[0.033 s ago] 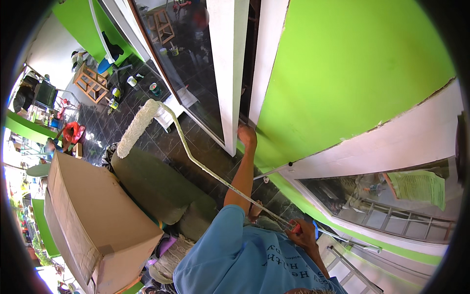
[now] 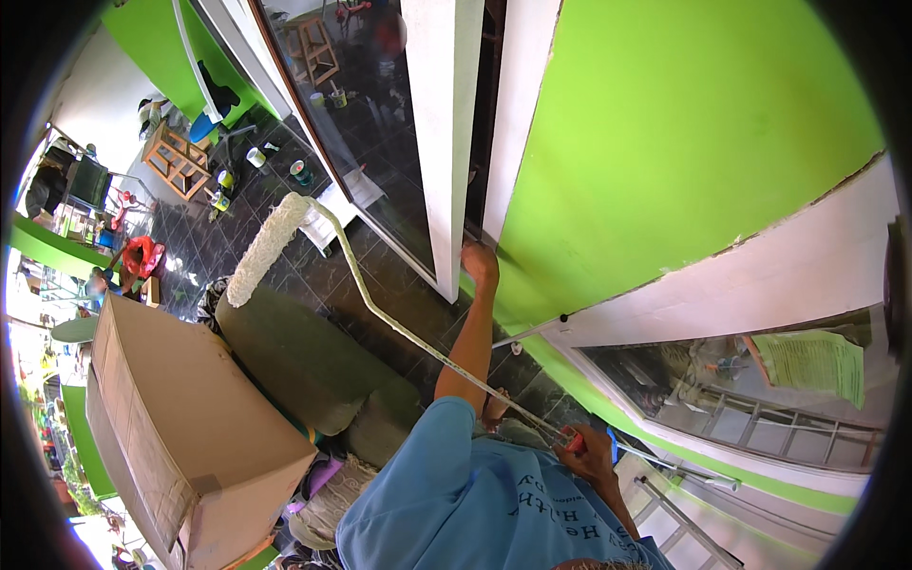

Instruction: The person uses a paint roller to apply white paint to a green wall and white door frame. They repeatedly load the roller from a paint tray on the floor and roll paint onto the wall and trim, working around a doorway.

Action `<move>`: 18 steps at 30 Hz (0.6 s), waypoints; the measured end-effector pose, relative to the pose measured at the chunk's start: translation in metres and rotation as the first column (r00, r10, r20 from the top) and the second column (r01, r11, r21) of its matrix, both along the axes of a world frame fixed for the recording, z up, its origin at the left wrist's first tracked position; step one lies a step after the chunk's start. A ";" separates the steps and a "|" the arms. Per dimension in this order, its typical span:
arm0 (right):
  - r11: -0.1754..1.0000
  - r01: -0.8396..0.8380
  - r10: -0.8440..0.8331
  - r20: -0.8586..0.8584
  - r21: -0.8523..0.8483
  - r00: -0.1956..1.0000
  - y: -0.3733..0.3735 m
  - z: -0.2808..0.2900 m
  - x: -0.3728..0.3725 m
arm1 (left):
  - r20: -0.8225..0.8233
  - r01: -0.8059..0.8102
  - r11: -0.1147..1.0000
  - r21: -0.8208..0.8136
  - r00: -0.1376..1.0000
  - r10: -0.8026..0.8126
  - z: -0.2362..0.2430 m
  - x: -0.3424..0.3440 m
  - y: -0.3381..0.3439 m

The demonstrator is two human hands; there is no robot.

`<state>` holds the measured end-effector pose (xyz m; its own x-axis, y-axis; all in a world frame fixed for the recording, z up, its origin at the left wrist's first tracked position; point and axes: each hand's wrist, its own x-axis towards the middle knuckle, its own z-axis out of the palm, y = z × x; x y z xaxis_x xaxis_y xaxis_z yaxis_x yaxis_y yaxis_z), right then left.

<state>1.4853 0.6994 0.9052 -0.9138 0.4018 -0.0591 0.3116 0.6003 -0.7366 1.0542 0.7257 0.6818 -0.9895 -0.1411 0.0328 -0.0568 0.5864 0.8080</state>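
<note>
My left hand reaches forward with curled fingers on the edge of the white door frame, at the corner of the green wall. My right hand, at lower right, grips the red handle of a paint roller. The roller's long bent metal rod crosses in front of my left forearm, and its white fluffy sleeve is raised at upper left, above a dark green padded piece.
A large cardboard box fills the lower left. Paint cans and a wooden stool stand on dark tiles. A person in red is farther left. A glass door is ahead; a metal ladder is lower right.
</note>
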 end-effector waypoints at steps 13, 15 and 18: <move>0.999 -0.008 0.009 0.006 -0.052 1.000 0.008 0.002 -0.014 | 0.077 0.144 0.987 -0.065 0.987 -0.139 0.000 -0.009 0.003; 0.998 -0.014 0.014 -0.003 -0.059 1.000 0.009 0.001 -0.015 | 0.016 0.173 0.984 -0.035 0.985 -0.172 0.018 -0.002 -0.001; 0.997 -0.017 0.018 0.011 -0.078 1.000 0.011 -0.003 -0.015 | -0.249 0.294 0.951 0.094 0.932 -0.263 0.041 0.058 -0.018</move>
